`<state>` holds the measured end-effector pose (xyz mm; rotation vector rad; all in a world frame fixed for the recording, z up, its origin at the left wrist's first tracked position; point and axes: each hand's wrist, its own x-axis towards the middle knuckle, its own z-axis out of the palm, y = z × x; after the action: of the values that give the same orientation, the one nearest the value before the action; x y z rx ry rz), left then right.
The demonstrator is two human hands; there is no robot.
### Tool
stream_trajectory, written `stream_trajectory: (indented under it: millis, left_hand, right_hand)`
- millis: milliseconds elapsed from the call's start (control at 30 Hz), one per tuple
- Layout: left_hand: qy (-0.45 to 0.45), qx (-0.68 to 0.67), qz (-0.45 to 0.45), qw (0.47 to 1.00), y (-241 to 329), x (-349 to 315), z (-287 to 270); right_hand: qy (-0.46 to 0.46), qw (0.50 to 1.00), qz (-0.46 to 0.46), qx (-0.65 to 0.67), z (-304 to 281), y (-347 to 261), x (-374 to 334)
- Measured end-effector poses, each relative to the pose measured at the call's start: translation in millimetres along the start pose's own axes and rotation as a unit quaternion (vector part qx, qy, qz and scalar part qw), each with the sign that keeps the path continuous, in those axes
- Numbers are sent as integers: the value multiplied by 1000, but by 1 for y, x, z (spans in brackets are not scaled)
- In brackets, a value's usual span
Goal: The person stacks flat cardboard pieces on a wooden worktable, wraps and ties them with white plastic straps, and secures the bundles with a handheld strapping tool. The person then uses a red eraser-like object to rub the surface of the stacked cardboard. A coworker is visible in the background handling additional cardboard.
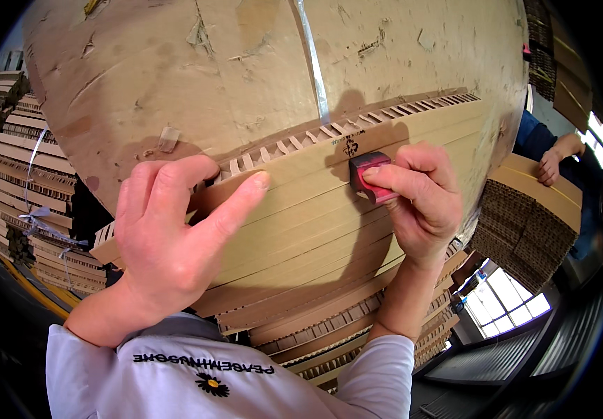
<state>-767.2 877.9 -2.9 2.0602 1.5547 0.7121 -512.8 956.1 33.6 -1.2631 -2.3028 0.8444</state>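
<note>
My right hand [423, 192] pinches a small red-and-black hand stamp [375, 176] between thumb and fingers. It is held close over the flat face of a brown honeycomb cardboard panel [301, 188]. Just above the stamp, a black printed mark [351, 146] shows near the panel's top edge. My left hand [172, 223] straddles that edge further left, fingers on the far side and thumb along the near face. Open cells run along the panel's far edge. More panels lie in a row toward me, their long edges parallel.
A large scuffed brown board [246, 63] with a pale strap [312, 63] stretches behind the panels. Strapped cardboard stacks [33, 174] stand at the left. On the right, another person's hand [549, 167] rests on a cardboard bundle [528, 216]. More stacked cardboard [329, 318] is below.
</note>
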Motion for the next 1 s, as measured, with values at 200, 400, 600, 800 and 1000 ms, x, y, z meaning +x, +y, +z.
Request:
stream_trajectory:
  millis: [200, 400, 600, 800, 1000]
  left_hand:
    - [2, 1, -3, 1000, 1, -1, 1]
    - [16, -2, 27, 1000, 1, 0, 2]
    - [4, -16, 20, 1000, 2, -3, 0]
    - [-8, -8, 19, 1000, 2, -5, 1]
    - [-31, 25, -16, 999, 16, -4, -2]
  right_hand:
    - [-22, 999, -15, 17, -3, 3, 3]
    - [-38, 997, 18, 59, -6, 3, 0]
    - [211, 888, 48, 406, -36, -5, -9]
    - [51, 976, 84, 195, -20, 6, -49]
    - [-7, 991, 28, 130, -12, 5, -37]
